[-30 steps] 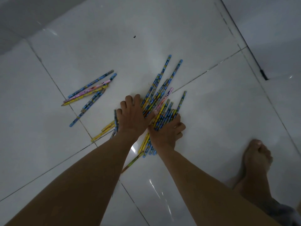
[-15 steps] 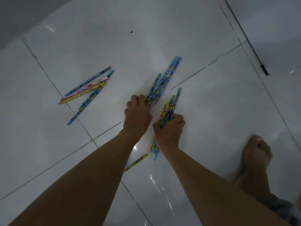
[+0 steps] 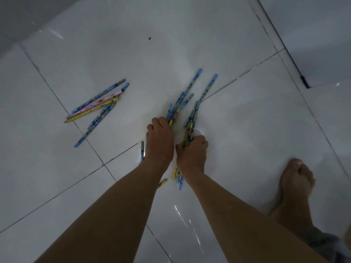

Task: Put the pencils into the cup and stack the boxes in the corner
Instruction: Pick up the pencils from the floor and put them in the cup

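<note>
Right hand [image 3: 191, 151] has its fingers [image 3: 199, 140] clenched around a bundle of pencils [image 3: 190, 126] on the white tiled floor [image 3: 247, 130]. Left hand [image 3: 159, 141] lies flat, fingers loose, tips touching a second pencil cluster [image 3: 180, 103]. Another pencil group [image 3: 98, 109] lies well apart to the left (a bare foot [image 3: 296, 183] stands on the right).
</note>
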A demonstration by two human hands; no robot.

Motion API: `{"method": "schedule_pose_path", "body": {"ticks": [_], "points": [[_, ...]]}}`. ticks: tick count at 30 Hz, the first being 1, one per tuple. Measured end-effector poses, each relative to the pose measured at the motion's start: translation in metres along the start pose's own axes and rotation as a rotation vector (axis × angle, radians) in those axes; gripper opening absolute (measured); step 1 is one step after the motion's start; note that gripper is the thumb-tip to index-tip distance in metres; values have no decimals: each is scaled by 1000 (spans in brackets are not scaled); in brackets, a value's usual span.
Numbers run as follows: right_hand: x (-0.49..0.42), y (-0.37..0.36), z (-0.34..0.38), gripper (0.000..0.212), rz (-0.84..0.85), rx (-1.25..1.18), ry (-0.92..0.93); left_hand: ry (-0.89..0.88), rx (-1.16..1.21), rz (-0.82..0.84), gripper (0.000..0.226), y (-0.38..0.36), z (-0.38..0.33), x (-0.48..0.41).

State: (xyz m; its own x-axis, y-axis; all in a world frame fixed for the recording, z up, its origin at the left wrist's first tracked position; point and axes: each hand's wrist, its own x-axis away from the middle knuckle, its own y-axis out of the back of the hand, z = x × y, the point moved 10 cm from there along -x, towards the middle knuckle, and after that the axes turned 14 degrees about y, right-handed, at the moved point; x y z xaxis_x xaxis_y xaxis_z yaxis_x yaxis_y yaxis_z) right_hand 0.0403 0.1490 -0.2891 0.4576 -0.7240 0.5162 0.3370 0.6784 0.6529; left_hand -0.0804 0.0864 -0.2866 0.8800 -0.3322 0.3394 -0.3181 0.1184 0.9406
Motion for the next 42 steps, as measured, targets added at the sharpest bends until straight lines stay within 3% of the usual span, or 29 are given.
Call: {"method": "schedule_pose_path", "body": {"ticks": [5,11,16,18,24,27,33,42], "points": [[-1,-1,1,46,7,6,8,-21,-179,-56,3,-2,-2,1],[0,-4,-5,43,35,-67,-41,49,-150,7,21,0,2,-5],[4,-9,-2,33,85,4,-2,48,19,-6,30,19,5,0],[11,-14,3,29,137,69,31,61,111,20,24,28,8,4],[21,-2,18,5,206,-129,55,0,690,259,9,69,6,17],[28,19,46,11,230,-189,195,6,799,262,11,99,10,21],[44,56,103,19,302,-319,309,75,931,87,18,185,23,15],[86,135,202,23,287,-583,357,211,1149,76,42,299,38,34]]}}
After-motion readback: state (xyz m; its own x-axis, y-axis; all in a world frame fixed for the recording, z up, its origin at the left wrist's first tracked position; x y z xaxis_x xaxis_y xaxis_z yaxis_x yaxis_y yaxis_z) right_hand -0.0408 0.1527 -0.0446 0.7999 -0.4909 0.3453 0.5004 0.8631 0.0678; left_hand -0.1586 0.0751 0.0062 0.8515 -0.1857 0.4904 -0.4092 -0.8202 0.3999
